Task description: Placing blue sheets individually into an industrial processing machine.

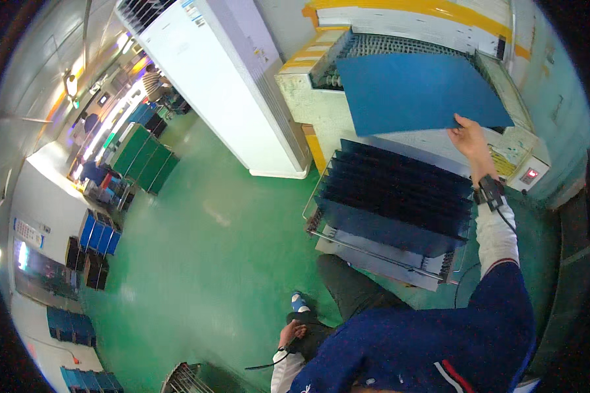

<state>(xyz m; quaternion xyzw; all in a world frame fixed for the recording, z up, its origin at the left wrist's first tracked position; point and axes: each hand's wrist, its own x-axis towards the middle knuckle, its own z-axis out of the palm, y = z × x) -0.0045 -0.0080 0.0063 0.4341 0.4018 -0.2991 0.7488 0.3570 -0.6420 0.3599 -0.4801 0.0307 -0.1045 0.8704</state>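
Observation:
My right hand (469, 136) grips a flat blue panel (419, 92) at its near right edge, fingertips on top. The panel is tilted over the roller bed (406, 44) of a pale machine. Below it stands a rack (380, 252) full of dark blue panels (393, 190), upright in several close rows. My left hand (292, 333) rests low by my leg, fingers loosely apart, with nothing seen in it.
A tall white cabinet unit (223, 85) stands left of the machine. A small red display box (530, 175) sits at the machine's right. Another rack (187, 380) is at the lower edge. Along the left wall are blue panel racks (71, 325); people work far off.

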